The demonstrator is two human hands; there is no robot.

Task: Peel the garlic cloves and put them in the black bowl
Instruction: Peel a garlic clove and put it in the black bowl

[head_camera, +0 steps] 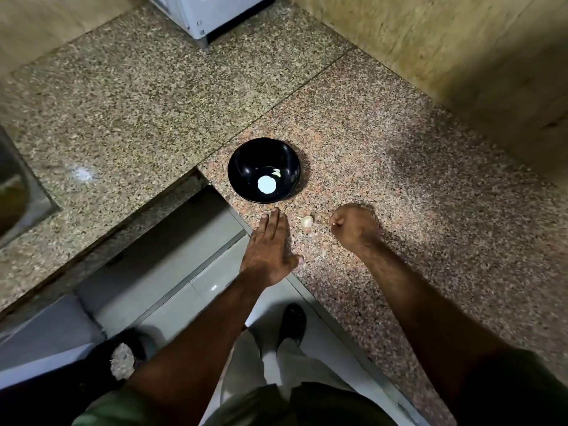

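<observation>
Below the round black bowl (263, 170), left hand (268, 250) rests flat; right hand (355, 227), fisted, seemingly pinches a scrap. Likely next: pick up the small pale garlic clove (307, 221).

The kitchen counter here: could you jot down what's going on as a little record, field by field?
surface: speckled granite counter
black bowl: upright on the counter, one pale garlic piece inside beside a bright reflection
garlic clove: lies on the counter between the hands, touched by neither
left hand: flat, fingers straight, pointing toward the bowl
right hand: curled into a fist; something small and pale shows at the fingers, cannot tell what
far edge: white appliance
left edge: metal sink
</observation>
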